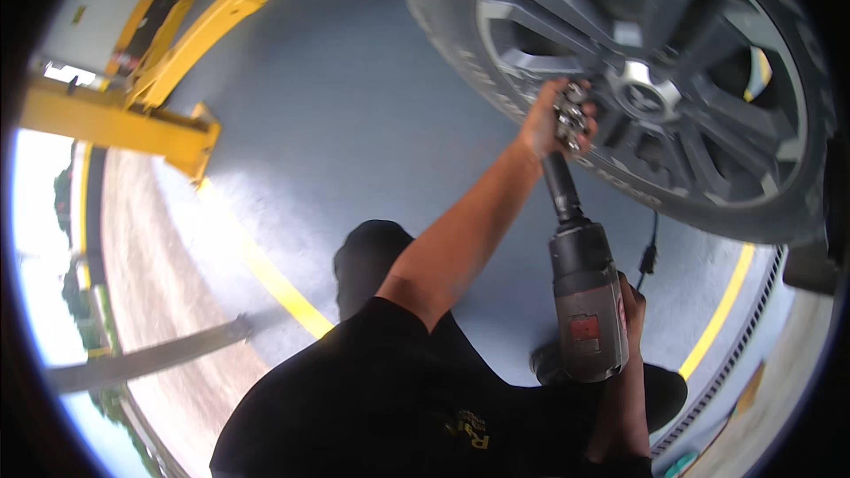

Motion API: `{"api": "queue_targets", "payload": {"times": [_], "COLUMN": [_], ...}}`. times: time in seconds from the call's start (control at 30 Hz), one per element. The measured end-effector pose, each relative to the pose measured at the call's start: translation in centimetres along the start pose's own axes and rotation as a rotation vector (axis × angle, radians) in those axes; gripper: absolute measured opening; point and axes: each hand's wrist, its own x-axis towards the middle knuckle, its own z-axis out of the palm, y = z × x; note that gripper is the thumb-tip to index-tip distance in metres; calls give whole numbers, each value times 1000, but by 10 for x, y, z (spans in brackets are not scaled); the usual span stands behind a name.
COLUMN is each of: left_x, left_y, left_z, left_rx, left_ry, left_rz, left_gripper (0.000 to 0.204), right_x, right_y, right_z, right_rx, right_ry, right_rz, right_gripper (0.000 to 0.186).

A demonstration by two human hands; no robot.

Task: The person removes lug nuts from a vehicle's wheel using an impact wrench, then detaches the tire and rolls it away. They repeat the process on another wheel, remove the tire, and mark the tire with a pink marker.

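Several shiny lug nuts (pixel 571 120) lie in my left hand (pixel 537 121), its fingers curled around them, just in front of the wheel's lower left spokes. An impact wrench (pixel 588 310) with a dark body and a red label is gripped in my right hand (pixel 631 312); much of that hand is hidden behind the tool. Its long black socket (pixel 561 186) points up toward the wheel, with its tip close under my left hand. The wheel (pixel 637 93) has a dark and silver alloy rim inside a black tyre (pixel 443 13). At the hub, my hand and blur hide the stud holes partly.
A yellow vehicle lift (pixel 115 124) stands at the upper left. Below it a grey metal bar (pixel 150 359) reaches in from the left. Yellow lines (pixel 283 290) mark the grey floor (pixel 328 106). A dark cable or hose (pixel 651 252) hangs under the tyre, and a drain grate (pixel 722 354) runs along the right.
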Motion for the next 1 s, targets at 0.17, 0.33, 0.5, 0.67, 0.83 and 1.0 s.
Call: {"api": "queue_targets", "payload": {"times": [0.17,0.33,0.5,0.67,0.83,1.0], "left_x": [-110,-274,-316,-265,-137,-30], "left_y": [101,312,666,980,1138,1094], "left_z": [37,108,90,61,17,25], "left_rx": [222,344,1305,1900,2234,2136], "left_ry": [622,950,1241,1298,1170,1215], "left_rz": [-3,6,553,817,727,955], "left_gripper": [26,26,34,69,77,72], "right_x": [32,36,55,81,112,107], "right_y": [-136,-232,-334,-405,-438,-460], "right_z": [-9,64,215,371,408,375], "right_rx": [-367,-622,-694,-749,-609,-546], "right_ry": [-225,-426,-562,-534,-496,-395], "right_rz": [-192,24,200,357,505,689], "right_gripper": [42,44,46,43,48,44]}}
